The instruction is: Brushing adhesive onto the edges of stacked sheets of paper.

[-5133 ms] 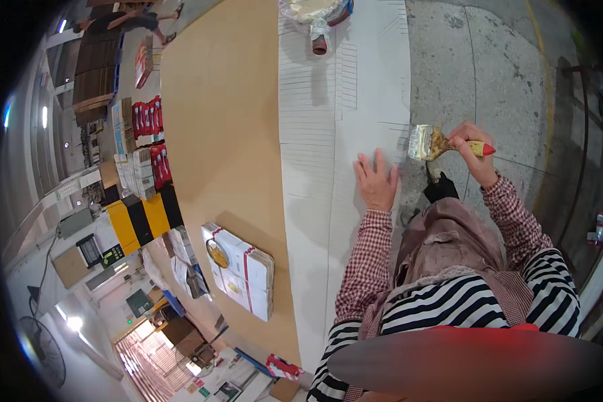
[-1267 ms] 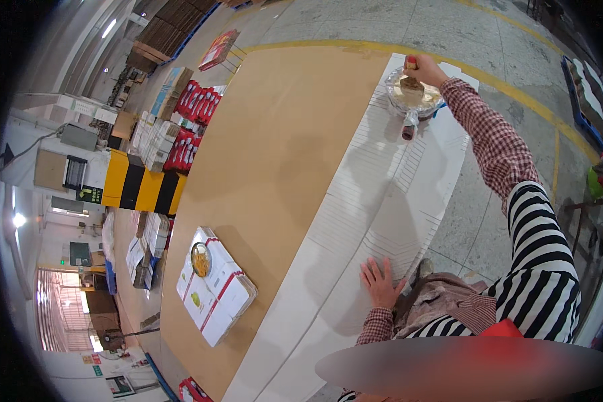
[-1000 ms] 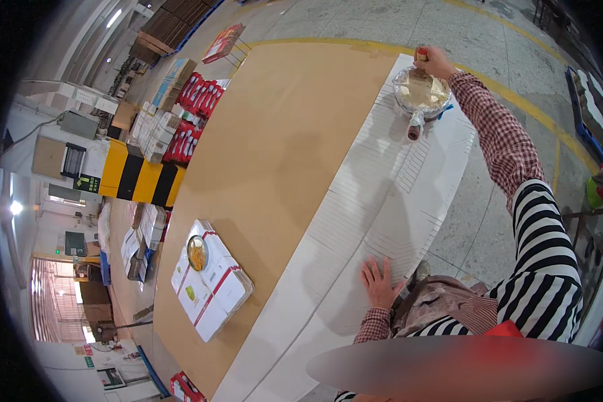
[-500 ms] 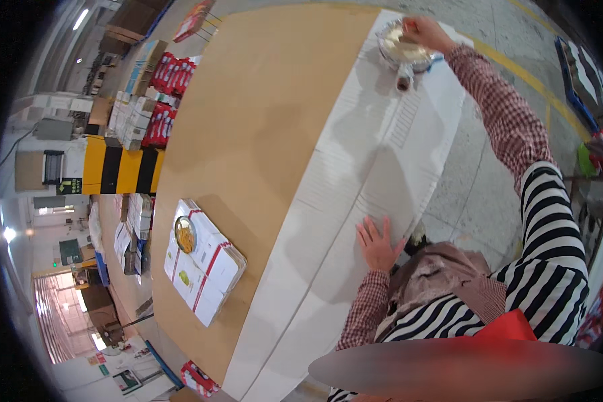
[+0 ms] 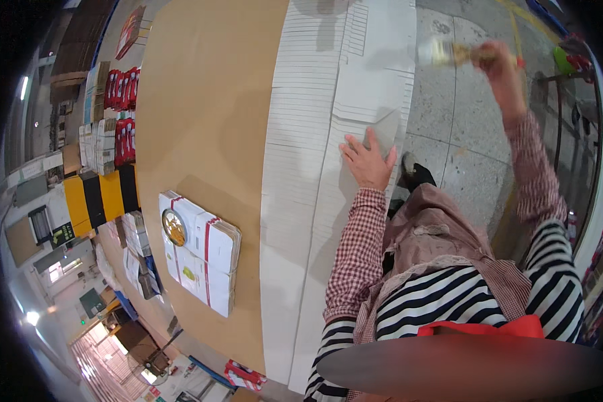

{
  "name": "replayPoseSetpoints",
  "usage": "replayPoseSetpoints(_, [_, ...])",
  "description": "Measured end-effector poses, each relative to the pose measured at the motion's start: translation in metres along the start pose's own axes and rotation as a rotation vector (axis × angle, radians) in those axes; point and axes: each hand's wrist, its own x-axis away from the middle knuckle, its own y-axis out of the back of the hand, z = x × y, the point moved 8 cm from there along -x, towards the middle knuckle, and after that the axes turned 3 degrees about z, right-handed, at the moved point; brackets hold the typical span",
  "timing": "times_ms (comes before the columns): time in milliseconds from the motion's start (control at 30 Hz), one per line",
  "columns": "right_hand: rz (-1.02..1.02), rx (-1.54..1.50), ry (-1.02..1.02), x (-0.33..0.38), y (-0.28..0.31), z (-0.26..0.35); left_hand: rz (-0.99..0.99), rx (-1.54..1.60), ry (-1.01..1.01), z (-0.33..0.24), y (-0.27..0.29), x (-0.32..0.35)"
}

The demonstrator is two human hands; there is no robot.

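**Op:** Head view: left hand [image 5: 367, 163] fingers [image 5: 355, 149] spread apart and flat on the white overlapped sheets [image 5: 315, 167]; nothing gripped.

**Eng:** Right?

**Op:** I see the right hand [image 5: 494, 59] raised off the table edge, over the concrete floor [image 5: 442, 114]; fingers clamped on a brush [image 5: 449, 52], bristle end pointing left, blurred.

**Eng:** Around it?

**Op:** Sheets run along the near edge of the brown cardboard tabletop [image 5: 208, 107]; a strapped bundle of white flat cartons [image 5: 201, 251] lies on the cardboard, well apart from both hands.
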Motion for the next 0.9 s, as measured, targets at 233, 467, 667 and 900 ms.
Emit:
replayPoseSetpoints(233, [-0.040, 0.173, -0.254, 0.141, -0.066, -0.051, 0.072, -0.044, -0.013, 0.010, -0.003, 0.002])
replayPoseSetpoints(467, [0.073, 0.527, -0.011, 0.128, -0.087, -0.049, 0.008, -0.043, -0.038, 0.009, 0.003, -0.001])
replayPoseSetpoints(667, [0.121, 0.533, -0.061, 0.128, -0.096, -0.058, -0.021, -0.066, -0.034, 0.010, 0.003, -0.002])
replayPoseSetpoints(900, [0.072, 0.524, -0.012, 0.122, -0.092, -0.055, -0.056, -0.067, -0.053, 0.008, 0.004, -0.001])
